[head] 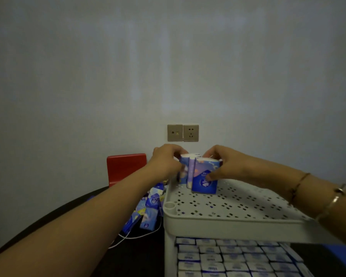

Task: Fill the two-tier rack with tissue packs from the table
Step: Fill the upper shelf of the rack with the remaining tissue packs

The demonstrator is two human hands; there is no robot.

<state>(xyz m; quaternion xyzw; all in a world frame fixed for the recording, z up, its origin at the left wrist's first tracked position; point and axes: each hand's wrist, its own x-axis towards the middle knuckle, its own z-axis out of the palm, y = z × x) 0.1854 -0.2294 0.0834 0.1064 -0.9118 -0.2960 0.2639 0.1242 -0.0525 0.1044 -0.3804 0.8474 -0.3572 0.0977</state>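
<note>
A white two-tier rack [224, 220] stands on the dark table in front of me. Its perforated top tier holds a few blue tissue packs [203, 176] standing upright at the far left corner. My left hand [166, 160] grips these packs from the left side. My right hand [222, 162] grips them from the right, thumb on the front pack. The lower tier [238, 258] is packed tight with rows of tissue packs seen from above. A loose pile of blue tissue packs [148, 206] lies on the table left of the rack.
A red chair back [126, 168] stands behind the table against the wall. A white cable [136, 235] runs over the table beside the pile. Two wall sockets [182, 132] sit above the hands. My right wrist wears bracelets.
</note>
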